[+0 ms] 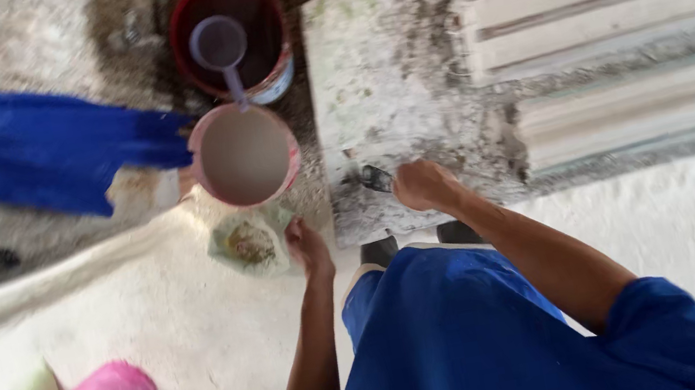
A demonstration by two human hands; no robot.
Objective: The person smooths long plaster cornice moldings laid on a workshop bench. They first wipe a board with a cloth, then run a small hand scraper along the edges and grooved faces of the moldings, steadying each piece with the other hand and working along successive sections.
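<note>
Now, right hand (423, 184): fingers closed round a small dark-bladed trowel (375, 177) on the grey mortar-spattered slab (375, 77).
Left hand (307, 245): resting beside a crumpled greenish bag (248, 243), fingers' state unclear.
Tip: probably keep the blade flat.

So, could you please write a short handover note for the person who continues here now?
Right hand: closed on a trowel, blade on the grey slab.
Left hand: holds nothing, fingers beside a small crumpled bag on the ground.
Another person's blue sleeve reaches toward the pink bucket of pale mix; behind it is a dark red bucket with a scoop.
Done: slab surface is rough and patchy with mortar.
Left: cannot tell from this view.
</note>
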